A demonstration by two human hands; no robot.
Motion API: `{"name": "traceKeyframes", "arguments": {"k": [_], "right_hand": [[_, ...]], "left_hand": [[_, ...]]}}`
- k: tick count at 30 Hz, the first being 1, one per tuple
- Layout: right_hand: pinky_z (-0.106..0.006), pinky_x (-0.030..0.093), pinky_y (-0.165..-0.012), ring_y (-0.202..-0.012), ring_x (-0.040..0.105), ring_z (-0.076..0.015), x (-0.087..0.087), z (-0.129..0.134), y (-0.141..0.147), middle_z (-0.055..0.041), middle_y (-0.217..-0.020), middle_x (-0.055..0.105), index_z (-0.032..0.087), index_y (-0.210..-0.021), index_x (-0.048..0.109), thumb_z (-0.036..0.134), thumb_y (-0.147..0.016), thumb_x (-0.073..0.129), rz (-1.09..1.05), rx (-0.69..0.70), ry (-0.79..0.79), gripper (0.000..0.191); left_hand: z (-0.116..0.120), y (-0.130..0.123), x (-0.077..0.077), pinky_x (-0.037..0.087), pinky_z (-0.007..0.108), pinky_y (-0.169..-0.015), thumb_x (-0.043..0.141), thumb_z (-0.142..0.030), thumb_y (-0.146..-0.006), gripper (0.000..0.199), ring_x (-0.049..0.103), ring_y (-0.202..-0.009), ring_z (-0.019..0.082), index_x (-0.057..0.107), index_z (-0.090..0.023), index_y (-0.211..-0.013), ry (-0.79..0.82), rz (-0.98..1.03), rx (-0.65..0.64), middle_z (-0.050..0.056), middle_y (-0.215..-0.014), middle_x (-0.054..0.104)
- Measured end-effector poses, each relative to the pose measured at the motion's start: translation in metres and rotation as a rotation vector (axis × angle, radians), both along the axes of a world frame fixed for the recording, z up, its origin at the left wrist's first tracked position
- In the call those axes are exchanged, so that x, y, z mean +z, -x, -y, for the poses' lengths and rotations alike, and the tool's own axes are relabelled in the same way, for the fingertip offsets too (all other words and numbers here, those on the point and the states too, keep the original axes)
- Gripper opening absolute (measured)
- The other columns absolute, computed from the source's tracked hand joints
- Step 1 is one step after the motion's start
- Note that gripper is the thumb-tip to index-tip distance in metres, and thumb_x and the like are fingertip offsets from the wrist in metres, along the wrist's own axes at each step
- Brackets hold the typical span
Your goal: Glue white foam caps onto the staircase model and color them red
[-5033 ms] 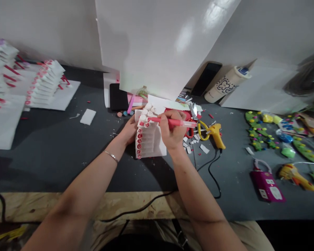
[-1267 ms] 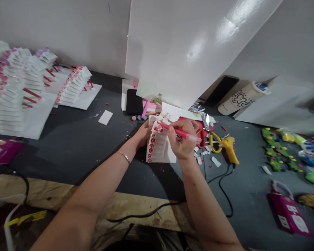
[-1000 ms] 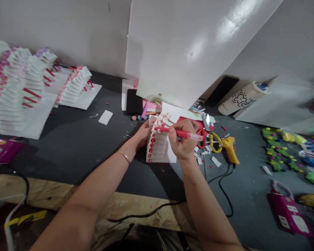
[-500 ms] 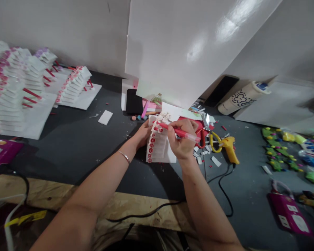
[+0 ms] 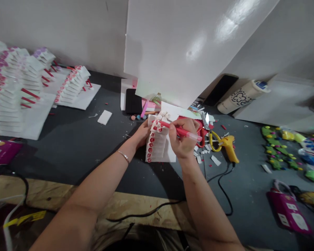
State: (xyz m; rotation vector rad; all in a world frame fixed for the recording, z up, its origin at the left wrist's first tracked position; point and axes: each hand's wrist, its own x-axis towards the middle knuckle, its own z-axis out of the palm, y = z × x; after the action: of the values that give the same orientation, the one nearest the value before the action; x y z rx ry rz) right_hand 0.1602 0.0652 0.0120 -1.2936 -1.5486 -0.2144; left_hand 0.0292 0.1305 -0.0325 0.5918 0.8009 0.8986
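A small white stepped model (image 5: 159,146) stands on a white board in the middle, with red swirls along its left edge. My left hand (image 5: 142,134) is at the model's upper left side; its fingertips are hidden behind the model. Pinched in my right hand (image 5: 183,137) is a red pen (image 5: 183,132), its tip at the upper part of the model near the swirls. Pale round pieces (image 5: 165,115) lie just behind the model.
Yellow glue gun (image 5: 229,149), scissors (image 5: 206,122) and paper scraps lie to the right, a bottle (image 5: 242,97) behind them. Similar stepped models (image 5: 73,85) stand at left. Purple power strips (image 5: 289,212) lie at both sides. A large white board (image 5: 178,45) leans behind.
The pen tip and my right hand have shifted very slightly over the model's top. The whole view has moved a little; my left hand stays by the model.
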Motion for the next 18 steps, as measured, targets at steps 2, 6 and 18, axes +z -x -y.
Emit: {"name": "traceKeyframes", "arguments": {"k": [2, 6, 18], "right_hand": [[-0.041, 0.037, -0.083, -0.071, 0.059, -0.0194, 0.0001, -0.0002, 0.0000, 0.0016, -0.074, 0.066, 0.024, -0.081, 0.059, 0.027, -0.092, 0.057, -0.001, 0.010, 0.000, 0.011], [-0.040, 0.037, -0.083, -0.069, 0.056, -0.0192, 0.0006, -0.0005, 0.0000, 0.0023, -0.069, 0.062, 0.025, -0.075, 0.055, 0.027, -0.091, 0.056, 0.010, 0.000, -0.043, 0.017], [-0.041, 0.036, -0.084, -0.071, 0.057, -0.0202, 0.0003, -0.0002, 0.0003, 0.0014, -0.071, 0.064, 0.025, -0.077, 0.058, 0.028, -0.091, 0.056, -0.004, -0.033, -0.011, 0.014]], "left_hand": [[0.0004, -0.0002, 0.0008, 0.056, 0.031, -0.071, 0.096, -0.023, -0.053, 0.047, 0.069, -0.070, 0.019, 0.074, -0.018, -0.094, 0.002, -0.003, 0.000, 0.004, -0.082, 0.077], [0.0003, -0.0011, 0.0009, 0.056, 0.030, -0.070, 0.096, -0.023, -0.052, 0.048, 0.070, -0.071, 0.019, 0.074, -0.017, -0.095, 0.003, -0.030, 0.019, 0.005, -0.083, 0.077], [-0.0010, -0.0011, -0.0015, 0.057, 0.028, -0.070, 0.094, -0.023, -0.054, 0.052, 0.070, -0.068, 0.017, 0.074, -0.018, -0.102, -0.002, -0.035, 0.010, 0.004, -0.085, 0.078]]}}
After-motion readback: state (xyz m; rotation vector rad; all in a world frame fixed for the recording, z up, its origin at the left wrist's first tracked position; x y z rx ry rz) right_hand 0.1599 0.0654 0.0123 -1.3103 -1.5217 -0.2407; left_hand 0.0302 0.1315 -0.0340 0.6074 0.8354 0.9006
